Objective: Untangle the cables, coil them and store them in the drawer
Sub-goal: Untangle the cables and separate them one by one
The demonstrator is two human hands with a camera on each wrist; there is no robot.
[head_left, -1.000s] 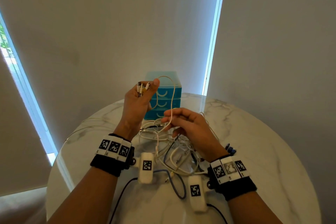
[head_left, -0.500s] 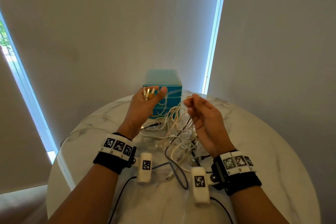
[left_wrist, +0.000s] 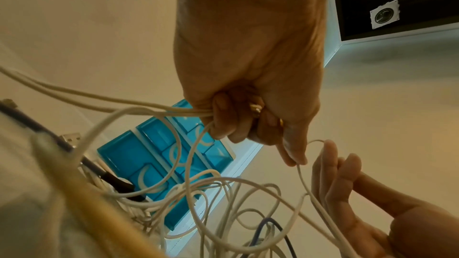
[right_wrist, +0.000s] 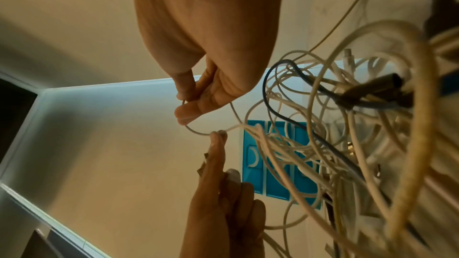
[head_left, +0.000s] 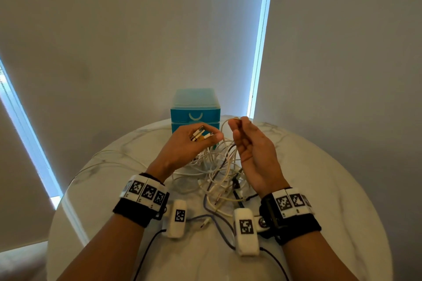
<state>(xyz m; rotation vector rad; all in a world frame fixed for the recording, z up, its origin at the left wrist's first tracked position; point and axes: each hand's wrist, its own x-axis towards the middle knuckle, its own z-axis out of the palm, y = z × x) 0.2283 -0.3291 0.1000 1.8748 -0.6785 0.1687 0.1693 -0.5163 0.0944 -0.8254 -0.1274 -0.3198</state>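
- The untangling step is judged to be in hand: nothing is coiled yet, and the drawers (head_left: 195, 118) of the blue plastic box at the far edge of the table (head_left: 319, 189) are all seen closed.
- A bunch of plugs (head_left: 199, 136) (white, yellow and metal-tipped) is gripped in the left hand (head_left: 189, 143), with the fingers curled round several white strands and the thumb laid across them.
- One thin white cable (right_wrist: 198, 131) is pinched between the thumb and fingertips (right_wrist: 186, 93) of the right hand (head_left: 251, 150), raised just right of the left hand; the remaining fingers are held loosely straight, close together.
- The tangle of cables (head_left: 219, 173) hangs from both hands and is piled on the table between the wrists, near the box.
- The cables are mostly thin, round and white or cream, smooth and limp, looped over one another; a dark blue one (head_left: 219, 228) and a black-ended one are mixed in. How many separate cables there are cannot be told, possibly five or more.
- The table is round, glossy and marble-patterned.
- Next, the pinched strand would need to be followed back and drawn through the loops, gently, so that no knot is tightened.
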